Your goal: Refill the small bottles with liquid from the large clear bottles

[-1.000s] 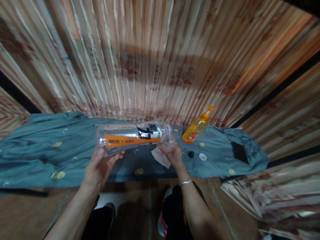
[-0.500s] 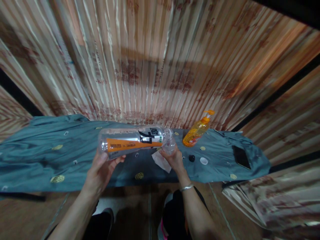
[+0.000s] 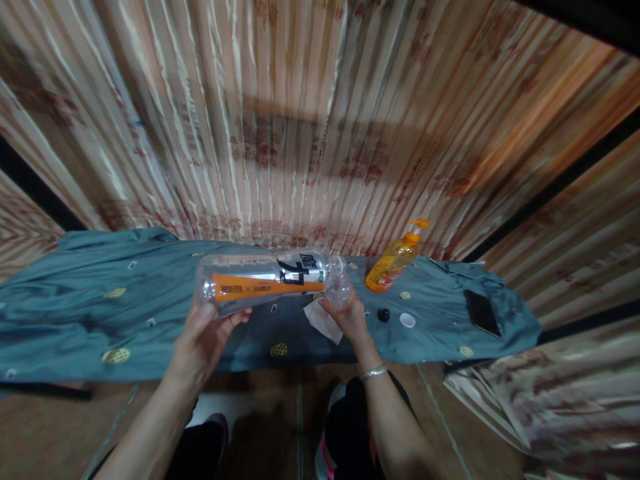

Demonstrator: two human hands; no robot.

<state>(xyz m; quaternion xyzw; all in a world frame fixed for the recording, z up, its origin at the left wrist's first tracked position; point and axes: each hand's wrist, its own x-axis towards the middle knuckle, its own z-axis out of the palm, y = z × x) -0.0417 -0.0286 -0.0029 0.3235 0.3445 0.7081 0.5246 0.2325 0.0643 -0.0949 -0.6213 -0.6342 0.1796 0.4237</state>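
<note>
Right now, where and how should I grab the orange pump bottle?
Grip the pump bottle around its body, below the pump head, probably from its right: it stands on its base, the body is its broad part, and the right hand and clear bottle are to its left.

Head-worn view, near draped table (image 3: 280, 330), facing forward and down

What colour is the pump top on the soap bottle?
Orange: the pump top shows best in the head view.

small bottle (image 3: 267, 280) lettering blurred, forearms (image 3: 155, 407) cropped
</note>
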